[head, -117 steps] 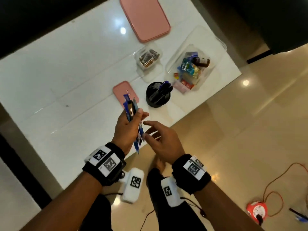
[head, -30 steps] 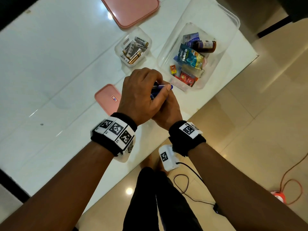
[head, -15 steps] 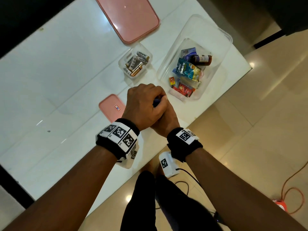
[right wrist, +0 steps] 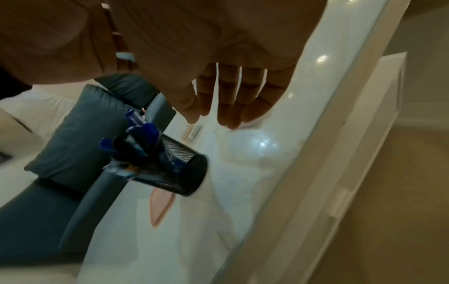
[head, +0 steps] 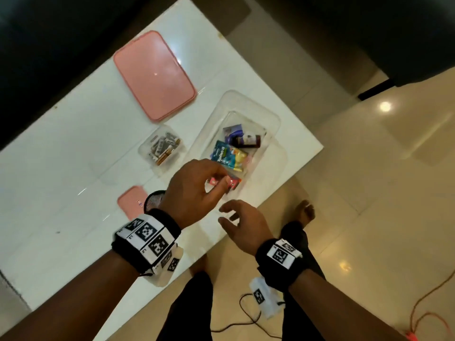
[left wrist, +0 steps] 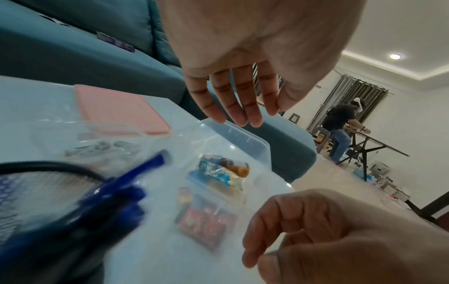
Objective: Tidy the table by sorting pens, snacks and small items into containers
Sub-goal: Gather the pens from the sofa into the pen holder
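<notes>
Both hands (head: 194,193) now off pen cup (right wrist: 167,169), snack tub (head: 275,119) beyond.

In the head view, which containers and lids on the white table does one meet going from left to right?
Small pink lid → large pink rectangular lid → small clear box of batteries → large clear plastic tub of snacks.

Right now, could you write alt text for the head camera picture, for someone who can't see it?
Two empty hands, left and right, hover over the near edge of a white table. Beyond them sit a clear tub of snacks, a small tub of batteries and two pink lids, large and small.
</notes>
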